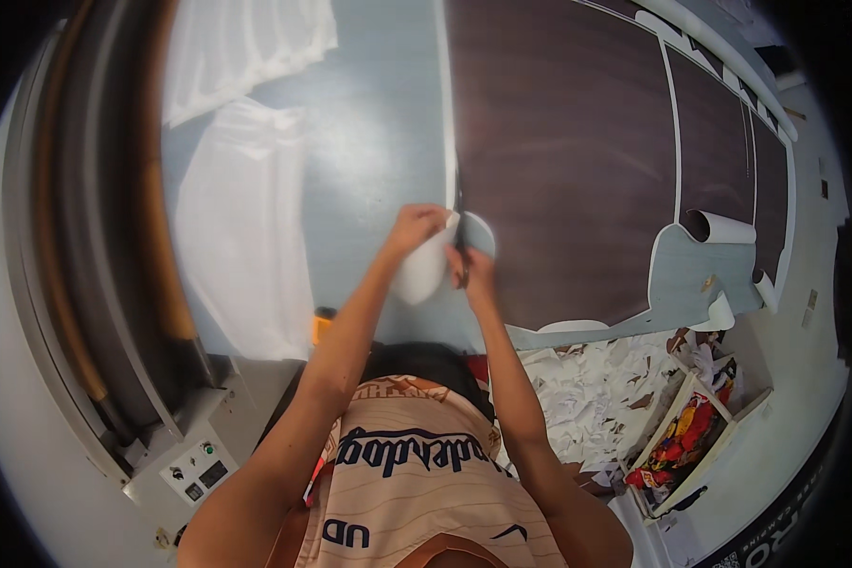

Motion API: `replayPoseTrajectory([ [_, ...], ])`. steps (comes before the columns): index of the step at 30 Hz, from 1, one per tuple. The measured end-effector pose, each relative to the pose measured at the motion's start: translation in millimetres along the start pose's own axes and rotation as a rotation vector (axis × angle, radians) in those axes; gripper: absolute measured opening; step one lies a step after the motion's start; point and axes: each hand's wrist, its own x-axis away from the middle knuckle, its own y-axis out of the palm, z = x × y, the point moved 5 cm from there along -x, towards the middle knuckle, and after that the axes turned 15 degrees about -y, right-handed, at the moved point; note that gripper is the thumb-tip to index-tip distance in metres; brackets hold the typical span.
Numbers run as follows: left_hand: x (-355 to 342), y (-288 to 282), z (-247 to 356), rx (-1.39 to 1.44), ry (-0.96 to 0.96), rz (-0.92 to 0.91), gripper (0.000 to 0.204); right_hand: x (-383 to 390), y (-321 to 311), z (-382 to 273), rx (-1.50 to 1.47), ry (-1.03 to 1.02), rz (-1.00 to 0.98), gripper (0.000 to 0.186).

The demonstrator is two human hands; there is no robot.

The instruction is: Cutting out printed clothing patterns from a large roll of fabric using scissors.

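Observation:
My left hand [418, 229] pinches the edge of a loose white paper offcut [423, 275], which curls down toward me. Close beside it, my right hand [475, 269] is closed around a pair of dark scissors [462, 232]. The blades point away from me, along the white left margin of a large dark brown printed sheet [559, 180]. That sheet lies flat on the blue-grey table [369, 170] and has curved cut-outs along its near side. Slight blur hides exactly how the fingers sit in the scissor handles.
White pieces [246, 208] lie on the table's left side. A yellow-and-black tool [324, 324] sits by the near edge. Long rollers [123, 189] and a control panel [197, 471] stand left. Paper scraps [587, 393] cover the floor near right, beside a bin [683, 445] of colourful scraps. Curled offcuts [724, 227] lie far right.

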Motion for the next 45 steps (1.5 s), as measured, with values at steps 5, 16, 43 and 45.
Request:
replayPoseTrajectory([
  [5, 0.8, 2.3, 5.3, 0.049, 0.017, -0.056, 0.018, -12.6, -2.8, -1.7, 0.068, 0.002, -0.03, 0.046],
  [16, 2.8, -0.5, 4.5, 0.055, -0.024, -0.092, 0.018, -9.9, 3.6, -0.1, 0.065, 0.004, -0.024, 0.048],
  [43, 7.7, -0.5, 9.4, 0.046, -0.018, -0.112, 0.015, -80.0, 10.3, -49.9, 0.027, -0.148, 0.009, 0.044],
  [45, 6.6, -3.3, 6.1, -0.006, -0.066, -0.052, 0.016, -92.1, 15.5, -47.0, -0.003, -0.082, -0.038, 0.044],
])
